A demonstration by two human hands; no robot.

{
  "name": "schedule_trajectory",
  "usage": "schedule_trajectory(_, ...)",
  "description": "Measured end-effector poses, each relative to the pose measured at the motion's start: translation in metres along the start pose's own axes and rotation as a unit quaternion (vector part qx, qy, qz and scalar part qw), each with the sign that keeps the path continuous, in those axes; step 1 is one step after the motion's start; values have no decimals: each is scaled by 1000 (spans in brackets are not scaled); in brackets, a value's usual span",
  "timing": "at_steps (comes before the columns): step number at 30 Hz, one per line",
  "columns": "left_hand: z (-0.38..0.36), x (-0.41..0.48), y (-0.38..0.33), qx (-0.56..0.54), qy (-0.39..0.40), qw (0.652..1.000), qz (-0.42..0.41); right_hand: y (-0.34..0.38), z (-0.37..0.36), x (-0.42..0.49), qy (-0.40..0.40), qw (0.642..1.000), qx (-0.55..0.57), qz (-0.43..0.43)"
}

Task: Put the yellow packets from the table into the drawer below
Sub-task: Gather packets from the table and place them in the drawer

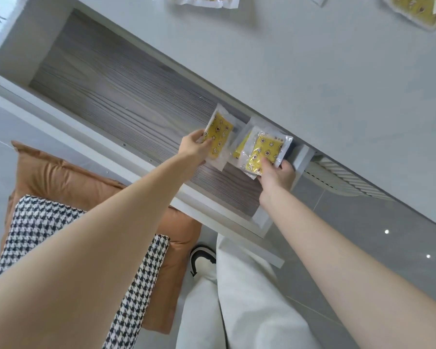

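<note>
The drawer [116, 102] under the white table [312, 71] stands pulled out, its floor grey wood grain. My left hand [195, 148] grips a yellow packet [218, 138] in clear wrap by its near edge, low over the drawer floor. My right hand [277, 176] holds another yellow packet [266, 153], which lies over a third packet [241, 147] at the drawer's right end. More yellow packets lie on the table top, one at the upper middle [199, 0] and a pile at the upper right [413, 13].
A brown cushion [61, 172] with a black-and-white houndstooth cloth [48, 227] sits left of my legs. My white trousers [249, 298] and a shoe [202, 260] are below the drawer front. A ribbed white part [342, 180] hangs under the table at right.
</note>
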State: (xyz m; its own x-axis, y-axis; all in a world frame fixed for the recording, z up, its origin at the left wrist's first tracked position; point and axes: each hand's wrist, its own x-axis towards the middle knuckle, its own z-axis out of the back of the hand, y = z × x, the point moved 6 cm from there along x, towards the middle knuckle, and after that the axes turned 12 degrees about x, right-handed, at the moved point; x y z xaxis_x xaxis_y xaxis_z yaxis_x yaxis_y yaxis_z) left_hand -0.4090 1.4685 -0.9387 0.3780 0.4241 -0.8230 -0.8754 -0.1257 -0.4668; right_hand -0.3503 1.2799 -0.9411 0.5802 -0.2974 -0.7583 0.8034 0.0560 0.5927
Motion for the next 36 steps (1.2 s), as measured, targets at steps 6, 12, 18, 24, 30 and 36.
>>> schedule_trajectory(6, -2, 0, -6, 97, -70, 985, -124, 0, 3, -15, 18, 994, -73, 73)
schedule_trajectory(12, -14, -15, -5, 318, -54, 926, -195, 8, -23, -46, 197, 760, -492, 377)
schedule_trajectory(18, -34, -14, -7, 393, 7, 907, -153, -9, -36, -23, 249, 618, -664, 339)
schedule_trajectory(24, -41, -18, -12, 383, 23, 909, -165, -13, -23, -15, 195, 634, -670, 333)
schedule_trajectory(30, -38, -18, -11, 363, 19, 916, -169, -9, -24, -18, 199, 637, -668, 330)
schedule_trajectory(36, -19, -41, -22, 350, 15, 923, -157, 13, -20, -39, 224, 678, -613, 338)
